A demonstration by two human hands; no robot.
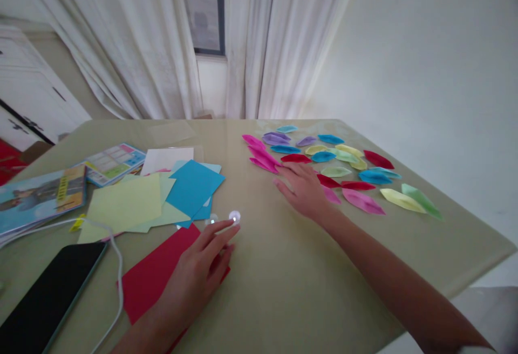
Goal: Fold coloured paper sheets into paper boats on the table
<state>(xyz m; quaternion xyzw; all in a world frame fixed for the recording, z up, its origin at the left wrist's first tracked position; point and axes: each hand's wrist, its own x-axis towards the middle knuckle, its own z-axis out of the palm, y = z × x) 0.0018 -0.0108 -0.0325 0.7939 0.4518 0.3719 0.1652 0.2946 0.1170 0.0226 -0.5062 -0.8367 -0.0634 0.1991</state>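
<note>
My left hand (202,262) rests over a red paper sheet (156,270), its fingers stretched out and slightly bent. Its fingertips are at a small shiny round disc (234,216); a second clear disc (212,219) lies just left of it. My right hand (301,188) lies palm down with fingers spread, at the near side of a group of folded paper leaf shapes. Those fingertips reach a bright pink paper leaf (263,157) and a red paper leaf (296,158). Pink leaves (363,202) and dark red ones (358,185) lie near its wrist.
Blue paper (195,186) and pale yellow paper (125,200) overlap on the left, beside a booklet (40,197) and a printed card (115,162). A black tablet or phone (52,294) and a white cable (120,273) lie front left. Curtains (129,35) hang behind the table (275,289).
</note>
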